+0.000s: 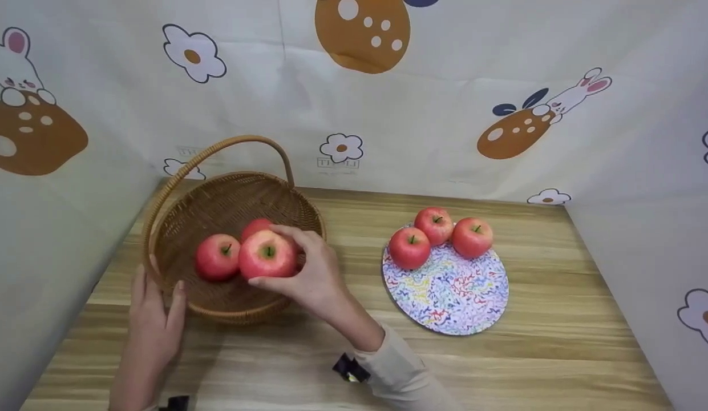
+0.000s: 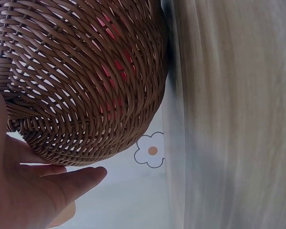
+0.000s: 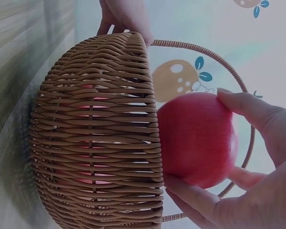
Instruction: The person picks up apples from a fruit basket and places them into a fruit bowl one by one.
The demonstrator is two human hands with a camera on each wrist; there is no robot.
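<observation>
My right hand [image 1: 319, 277] holds a red apple [image 1: 268, 260] between thumb and fingers over the wicker basket [image 1: 239, 314]. In the right wrist view this apple [image 3: 195, 138] is at the level of the basket's rim, partly hidden behind the weave. Inside the basket, one apple [image 1: 214, 260] lies to the left, and another [image 1: 255, 226] is mostly covered by the held one. At the left rim, near the base of the arched handle, my left hand [image 1: 154, 319] grips the basket. Its outer fingers [image 2: 81, 181] lie against the weave in the left wrist view.
To the right, a round plate [image 1: 450, 308] with a multicoloured squiggle pattern carries three red apples [image 1: 436, 226] near its back edge. Basket and plate stand on a wood-grain table [image 1: 547, 319]. A pale printed curtain [image 1: 262, 103] surrounds the table at the back and sides.
</observation>
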